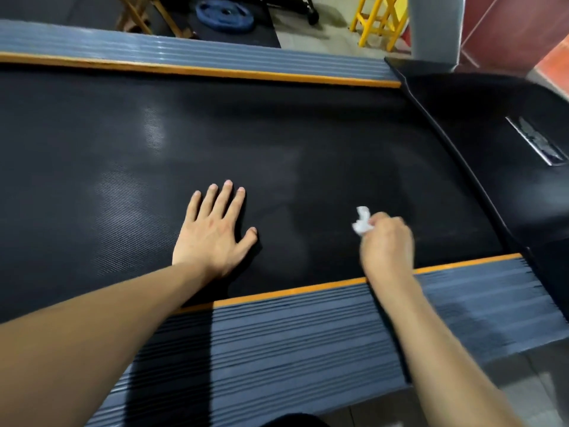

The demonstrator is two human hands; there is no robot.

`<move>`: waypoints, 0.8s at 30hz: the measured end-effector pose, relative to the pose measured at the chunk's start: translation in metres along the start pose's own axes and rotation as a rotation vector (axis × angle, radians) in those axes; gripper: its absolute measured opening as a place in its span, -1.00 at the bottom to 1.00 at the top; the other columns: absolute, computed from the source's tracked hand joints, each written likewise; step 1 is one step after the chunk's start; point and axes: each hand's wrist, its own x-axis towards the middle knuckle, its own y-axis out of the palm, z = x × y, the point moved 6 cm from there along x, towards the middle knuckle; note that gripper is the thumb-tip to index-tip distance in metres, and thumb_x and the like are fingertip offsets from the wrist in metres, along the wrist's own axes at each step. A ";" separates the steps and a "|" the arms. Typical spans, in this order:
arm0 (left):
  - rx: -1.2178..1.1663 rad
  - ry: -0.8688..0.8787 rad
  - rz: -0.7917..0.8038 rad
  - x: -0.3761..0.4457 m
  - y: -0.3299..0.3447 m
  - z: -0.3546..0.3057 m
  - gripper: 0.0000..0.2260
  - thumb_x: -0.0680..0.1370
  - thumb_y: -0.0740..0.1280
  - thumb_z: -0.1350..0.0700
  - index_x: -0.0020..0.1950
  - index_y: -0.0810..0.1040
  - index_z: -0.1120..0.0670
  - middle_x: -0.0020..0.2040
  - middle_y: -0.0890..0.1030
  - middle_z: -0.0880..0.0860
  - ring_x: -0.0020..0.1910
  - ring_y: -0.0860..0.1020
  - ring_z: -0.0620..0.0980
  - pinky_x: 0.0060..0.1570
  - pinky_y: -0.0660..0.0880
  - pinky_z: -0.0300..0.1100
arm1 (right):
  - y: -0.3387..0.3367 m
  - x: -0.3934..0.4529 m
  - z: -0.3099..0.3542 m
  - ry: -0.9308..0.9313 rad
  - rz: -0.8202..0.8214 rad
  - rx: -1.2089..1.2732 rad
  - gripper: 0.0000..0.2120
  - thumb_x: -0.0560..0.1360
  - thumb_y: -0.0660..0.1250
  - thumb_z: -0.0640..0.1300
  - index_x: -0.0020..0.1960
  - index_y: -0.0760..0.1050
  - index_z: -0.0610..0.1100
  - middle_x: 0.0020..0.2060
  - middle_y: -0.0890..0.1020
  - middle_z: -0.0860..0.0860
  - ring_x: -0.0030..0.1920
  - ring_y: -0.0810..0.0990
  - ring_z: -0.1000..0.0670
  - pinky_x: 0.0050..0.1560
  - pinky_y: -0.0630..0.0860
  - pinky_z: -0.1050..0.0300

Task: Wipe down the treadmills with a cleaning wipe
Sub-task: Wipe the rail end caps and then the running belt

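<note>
The treadmill belt (277, 143), black and finely textured, spreads out under and well beyond my fingers on every side. The ribbed grey side rail (308, 328) with its orange edge lies on my side of both hands, under my forearms; a matching far rail (184, 57) runs past my fingertips, well apart from them. The black motor cover (498, 155) rises to the right of my right hand.

My left hand (215, 232) lies flat on the belt, palm down, the four fingers straight and slightly spread, thumb out to the right, holding nothing.

My right hand (388, 245), somewhat blurred, is just past the orange edge over the belt, its fingers curled in and pinching a crumpled white cleaning wipe (361, 220). The wad sticks out from my fingertips toward the left hand, near the belt; I cannot tell whether it touches the surface.

Far beyond my fingertips, on the floor, sit a blue weight plate (224, 15) and a yellow stool (380, 20).
</note>
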 end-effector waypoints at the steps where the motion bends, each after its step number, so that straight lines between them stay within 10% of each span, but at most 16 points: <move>1: -0.006 0.002 -0.002 0.000 0.000 0.001 -0.26 0.56 -0.10 -0.32 0.69 0.02 -0.02 0.69 0.01 0.05 0.66 -0.05 0.09 0.61 -0.15 0.09 | 0.008 -0.009 0.028 -0.062 0.021 0.041 -0.88 0.50 0.46 -0.18 -0.10 0.58 -0.24 -0.20 0.62 -0.26 -0.16 0.60 -0.29 -0.16 0.50 -0.07; 9: -0.025 0.089 -0.003 0.015 -0.013 0.024 -0.34 0.54 -0.06 -0.23 0.61 0.30 -0.05 0.62 0.27 0.07 0.59 0.22 0.13 0.53 0.09 0.05 | 0.034 -0.027 0.134 -0.705 0.037 0.327 -0.71 0.57 0.13 -0.14 -0.07 0.63 -0.18 -0.15 0.58 -0.10 -0.14 0.50 -0.13 -0.10 0.50 0.01; 15: -0.007 -0.161 -0.033 0.027 -0.017 0.068 -0.33 0.56 -0.13 -0.27 0.66 0.16 -0.09 0.66 0.16 0.11 0.63 0.08 0.17 0.60 -0.05 0.13 | 0.065 0.122 0.144 -0.609 -0.091 0.061 -0.55 0.61 -0.05 -0.13 -0.06 0.62 -0.18 -0.12 0.61 -0.16 -0.03 0.55 -0.21 0.01 0.35 0.01; 19: 0.036 -0.176 -0.044 0.030 -0.013 0.066 -0.36 0.60 -0.09 -0.26 0.66 0.14 -0.08 0.66 0.14 0.11 0.64 0.07 0.16 0.60 -0.05 0.15 | 0.072 0.154 0.156 -0.272 -0.055 0.198 -0.81 0.53 0.26 -0.33 0.03 0.62 -0.20 0.00 0.58 -0.23 0.08 0.54 -0.25 0.08 0.43 -0.03; 24: 0.025 -0.178 -0.051 0.028 -0.014 0.065 -0.39 0.63 0.01 -0.20 0.65 0.21 0.01 0.64 0.20 0.14 0.62 0.14 0.18 0.58 0.04 0.20 | 0.071 0.050 0.248 -0.933 0.002 0.385 -0.79 0.53 0.26 -0.23 0.01 0.67 -0.10 -0.23 0.58 -0.06 -0.20 0.54 -0.10 -0.12 0.46 0.05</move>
